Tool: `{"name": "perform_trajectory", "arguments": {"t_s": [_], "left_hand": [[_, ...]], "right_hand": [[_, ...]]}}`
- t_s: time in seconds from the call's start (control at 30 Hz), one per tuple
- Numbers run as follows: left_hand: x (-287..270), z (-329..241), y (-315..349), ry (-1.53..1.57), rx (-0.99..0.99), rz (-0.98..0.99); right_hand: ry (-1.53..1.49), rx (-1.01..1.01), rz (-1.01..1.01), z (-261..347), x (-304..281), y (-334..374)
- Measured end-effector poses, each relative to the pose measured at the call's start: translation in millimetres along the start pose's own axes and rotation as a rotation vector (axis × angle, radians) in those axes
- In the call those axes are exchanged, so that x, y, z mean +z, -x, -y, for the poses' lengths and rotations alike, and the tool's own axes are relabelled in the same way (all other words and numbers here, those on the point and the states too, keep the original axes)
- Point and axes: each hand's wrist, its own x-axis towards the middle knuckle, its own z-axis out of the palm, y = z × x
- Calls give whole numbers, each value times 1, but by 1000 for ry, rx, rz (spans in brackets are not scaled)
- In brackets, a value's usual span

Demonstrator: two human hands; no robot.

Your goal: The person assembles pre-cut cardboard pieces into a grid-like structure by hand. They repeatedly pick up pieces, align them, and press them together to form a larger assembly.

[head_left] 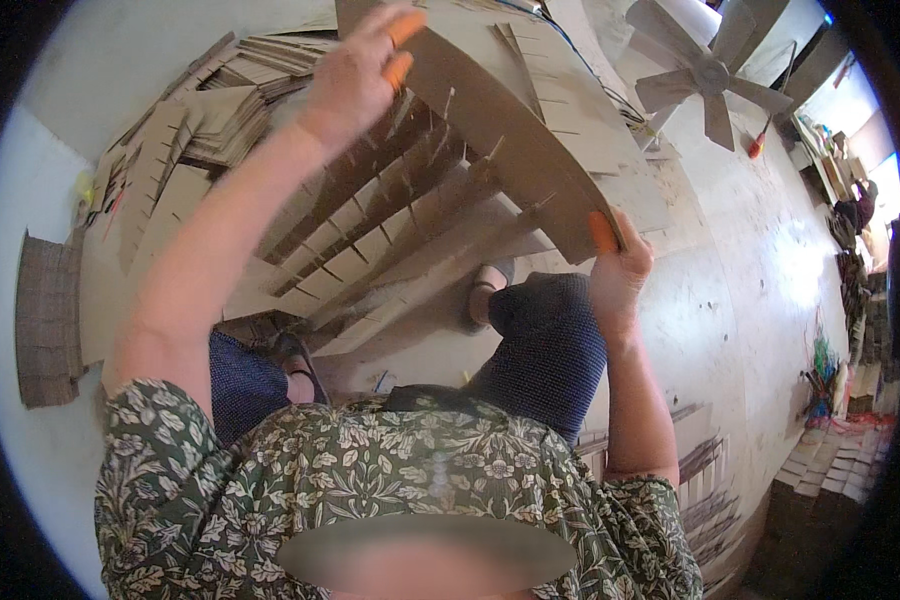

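Observation:
A long brown cardboard strip (515, 135) spans between my two hands, slanting from far left to near right. My left hand (358, 75) is closed on its far end, with orange covers on the fingertips. At its near right end my right hand (622, 262) grips the edge, an orange cover showing on one finger. Beneath the strip, several slotted cardboard strips (370, 235) stand on edge in slanting rows in front of my legs. Small pale slits show along their edges. The strip partly hides the far ends of these rows.
Stacks of slotted cardboard pieces (220, 125) lie at the far left, and a brown bundle (48, 320) stands by the left wall. A fan (710, 76) with broad blades is at the far right, near cables (595, 70). More cardboard stacks (835, 455) sit at the right.

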Motion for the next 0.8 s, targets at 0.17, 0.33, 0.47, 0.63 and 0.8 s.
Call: {"name": "perform_trajectory", "arguments": {"t_s": [0.17,0.33,0.47,0.63,0.8], "left_hand": [[-6,74,-53,-129,171,404],[3,82,-53,17,97,377],[14,90,-44,22,75,309],[18,96,-45,165,32,285],[27,105,-42,166,-34,312]], "right_hand": [[48,76,56,0,-7,-2],[22,36,71,5,-11,-3],[59,-30,73,8,-5,-2],[34,7,71,22,-11,-2],[66,5,91,35,-9,-4]]}}
